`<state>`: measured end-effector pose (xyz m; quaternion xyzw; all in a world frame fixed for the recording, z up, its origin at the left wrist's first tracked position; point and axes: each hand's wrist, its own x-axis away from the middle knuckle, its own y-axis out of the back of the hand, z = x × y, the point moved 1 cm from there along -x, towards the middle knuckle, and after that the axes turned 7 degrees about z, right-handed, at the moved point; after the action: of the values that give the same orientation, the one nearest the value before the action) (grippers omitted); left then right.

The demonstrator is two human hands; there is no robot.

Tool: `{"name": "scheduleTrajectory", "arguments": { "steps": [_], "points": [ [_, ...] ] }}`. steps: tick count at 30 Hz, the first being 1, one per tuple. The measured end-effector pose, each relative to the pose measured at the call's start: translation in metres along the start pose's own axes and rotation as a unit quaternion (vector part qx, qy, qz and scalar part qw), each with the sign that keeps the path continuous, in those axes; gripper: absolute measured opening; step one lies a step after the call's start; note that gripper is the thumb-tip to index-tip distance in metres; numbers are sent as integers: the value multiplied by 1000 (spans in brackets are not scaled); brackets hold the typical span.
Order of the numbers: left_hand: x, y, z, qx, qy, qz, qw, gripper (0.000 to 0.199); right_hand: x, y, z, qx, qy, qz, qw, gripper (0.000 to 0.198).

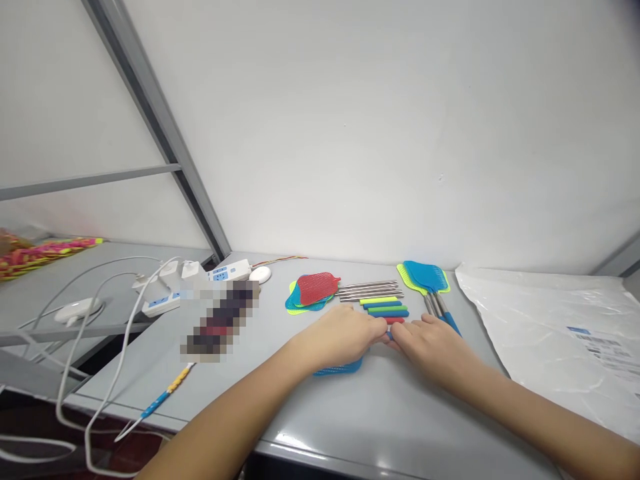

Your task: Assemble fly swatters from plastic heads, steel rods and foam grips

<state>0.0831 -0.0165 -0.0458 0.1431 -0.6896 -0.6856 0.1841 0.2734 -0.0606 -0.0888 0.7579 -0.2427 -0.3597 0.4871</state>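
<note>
Bare forearms (pixel 240 407) cross the lower frame, the left hand (pixel 347 330) and right hand (pixel 433 343) curled nearly closed around a small blue piece (pixel 389 335) right of centre, above a perforated blue plastic paddle (pixel 345 368), probably best gripped firmly and aligned straight.

Left hand (pixel 345 337), right hand (pixel 430 347): bare. Left forearm (pixel 245 408), 7 o'clock, and right forearm (pixel 530 413), 4 o'clock: bare, slim, tapering wristward.

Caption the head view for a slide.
Left grip and right grip close together over a grey table, near metal rods, coloured tubes and mesh swatter heads.
</note>
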Motion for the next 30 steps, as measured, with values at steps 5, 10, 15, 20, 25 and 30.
{"name": "scheduleTrajectory", "arguments": {
  "steps": [5, 10, 15, 20, 25, 30],
  "points": [
    [-2, 0, -2, -54, -52, -61, 995, 15, 0, 16, -7, -151, -89, 171, 970, 31],
    [-3, 2, -5, -93, -80, -91, 988, 17, -5, 47, -15, -398, -63, 251, 880, 35],
    [-5, -1, -3, -91, -85, -86, 989, 19, -3, 43, -14, -332, -70, 250, 907, 38],
    [-6, -2, 1, -30, -25, -33, 999, 16, 2, 19, -9, -82, -68, 175, 979, 31],
    [-3, 5, 6, 83, 15, 16, 996, 36, 3, 12, -8, 28, -12, 86, 996, 30],
    [-1, 10, 12, 201, 8, 62, 978, 39, 3, 11, -6, 61, 16, 28, 998, 25]
  ]
}}
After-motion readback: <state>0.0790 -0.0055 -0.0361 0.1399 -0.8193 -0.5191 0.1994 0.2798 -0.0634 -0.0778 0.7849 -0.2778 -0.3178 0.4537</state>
